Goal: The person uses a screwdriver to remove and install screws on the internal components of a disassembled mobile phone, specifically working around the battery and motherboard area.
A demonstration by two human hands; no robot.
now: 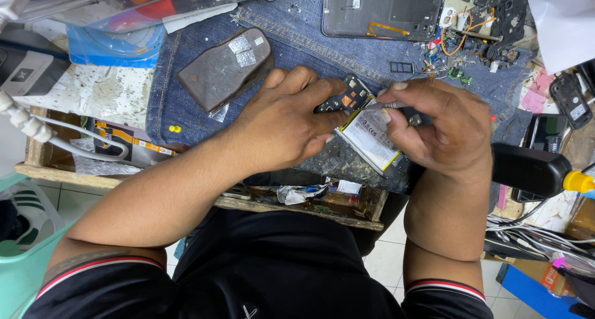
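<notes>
At frame centre, the opened phone [362, 124] lies on the denim cloth [310, 40], back off and battery exposed, pinned by the left hand [282, 124] while the right hand [437, 124] pinches tweezers [387, 106] at its circuit board, with reassembly seemingly not begun.

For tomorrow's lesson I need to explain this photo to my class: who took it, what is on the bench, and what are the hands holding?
There is one picture, taken by a camera worn on the person's head, looking down at their own two bare hands. The left hand steadies an opened phone with its battery showing. The right hand pinches a thin metal tool against it. Everything rests on a denim cloth spread over the bench. Nearby lie a dark worn block, another phone frame and loose small parts.
</notes>
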